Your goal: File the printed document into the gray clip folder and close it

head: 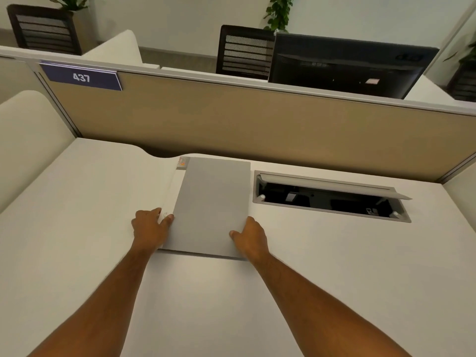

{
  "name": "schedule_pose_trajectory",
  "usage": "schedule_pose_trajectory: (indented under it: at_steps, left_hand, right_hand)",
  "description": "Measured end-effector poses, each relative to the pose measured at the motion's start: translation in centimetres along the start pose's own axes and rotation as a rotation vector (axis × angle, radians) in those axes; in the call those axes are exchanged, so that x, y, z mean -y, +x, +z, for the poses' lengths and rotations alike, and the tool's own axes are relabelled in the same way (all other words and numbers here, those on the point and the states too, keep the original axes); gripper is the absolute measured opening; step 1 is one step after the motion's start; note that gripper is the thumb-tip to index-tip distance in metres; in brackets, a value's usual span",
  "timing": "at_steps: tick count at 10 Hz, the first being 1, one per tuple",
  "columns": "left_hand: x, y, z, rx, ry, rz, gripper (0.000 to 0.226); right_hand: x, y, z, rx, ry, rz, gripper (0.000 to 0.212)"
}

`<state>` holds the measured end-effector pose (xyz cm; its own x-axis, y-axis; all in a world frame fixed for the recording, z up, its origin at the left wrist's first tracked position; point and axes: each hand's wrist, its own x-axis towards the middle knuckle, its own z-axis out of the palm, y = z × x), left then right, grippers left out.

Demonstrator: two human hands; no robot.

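The gray clip folder (211,204) lies closed on the white desk (90,202), its near edge slightly lifted and casting a shadow. A white printed document (172,188) lies under it, showing as a strip along the folder's left side with an orange logo at its far corner. My left hand (150,226) grips the folder's near left corner, fingers touching the paper strip. My right hand (248,237) holds the folder's near right corner, thumb on top.
An open cable hatch (332,197) with a raised lid is sunk into the desk just right of the folder. A tan partition (257,119) with a "437" plate closes off the back. A monitor and chairs stand beyond it.
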<state>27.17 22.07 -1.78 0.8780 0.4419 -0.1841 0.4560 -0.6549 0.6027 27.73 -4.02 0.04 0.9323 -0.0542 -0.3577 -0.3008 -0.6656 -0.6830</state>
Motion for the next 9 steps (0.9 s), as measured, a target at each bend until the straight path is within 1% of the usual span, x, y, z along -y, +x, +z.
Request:
schedule_pose_trajectory:
  at_steps: [1, 2, 3, 4, 5, 6, 7, 8, 9]
  left_hand:
    - [0.2, 0.4, 0.2, 0.000, 0.045, 0.012, 0.041]
    - [0.3, 0.2, 0.3, -0.017, -0.001, 0.036, 0.032]
    - [0.2, 0.0, 0.6, -0.038, 0.013, 0.023, 0.033]
    - [0.0, -0.3, 0.8, -0.054, -0.006, 0.006, 0.047]
    - [-0.1, -1.0, 0.6, -0.115, -0.059, -0.012, 0.061]
    - [-0.5, -1.8, 0.3, -0.160, -0.078, -0.010, 0.061]
    - [-1.4, -2.8, -0.1, -0.184, -0.028, 0.037, 0.057]
    - [-3.9, -4.0, -1.3, -0.207, 0.043, 0.120, 0.054]
    - [-7.2, -5.1, -2.6, -0.279, 0.065, 0.276, 0.050]
  right_hand:
    - [0.0, -0.1, 0.5, -0.071, -0.113, -0.031, 0.046]
    - [0.1, -0.4, 1.0, -0.120, -0.155, -0.060, 0.046]
    - [0.0, -0.5, 1.3, -0.151, -0.161, -0.087, 0.045]
    - [0.0, -0.7, 1.1, -0.139, -0.165, -0.116, 0.042]
    - [-0.2, -0.6, 0.7, -0.103, -0.152, -0.135, 0.039]
    - [-0.1, -0.8, -0.1, -0.057, -0.163, -0.149, 0.039]
    - [0.1, -1.5, -1.1, -0.037, -0.223, -0.193, 0.042]
    - [1.1, -2.6, -2.7, -0.091, -0.310, -0.284, 0.044]
    - [2.6, -3.6, -4.8, -0.235, -0.347, -0.423, 0.049]
